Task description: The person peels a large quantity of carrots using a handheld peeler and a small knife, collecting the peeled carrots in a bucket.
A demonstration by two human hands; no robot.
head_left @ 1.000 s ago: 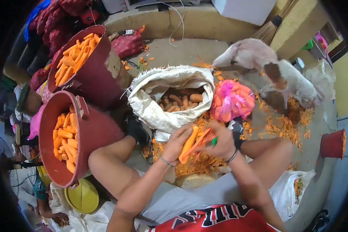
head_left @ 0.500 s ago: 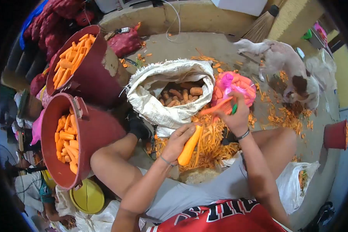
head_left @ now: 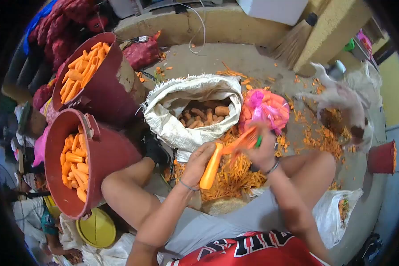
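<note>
1 open, white woven-plastic sack [head_left: 175, 129] holds brownish carrots [head_left: 205, 116] beyond both hands. 1 left hand [head_left: 198, 165] closes around 1 smooth, tapered orange carrot [head_left: 211, 169], left of the right hand [head_left: 262, 153], which curls around 1 orange hand tool [head_left: 244, 140] near the carrot's upper end.

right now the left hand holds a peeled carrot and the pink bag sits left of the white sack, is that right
The side is wrong: the head view shows the pink bag to the right of the white sack. The left hand does hold a peeled carrot.
</note>
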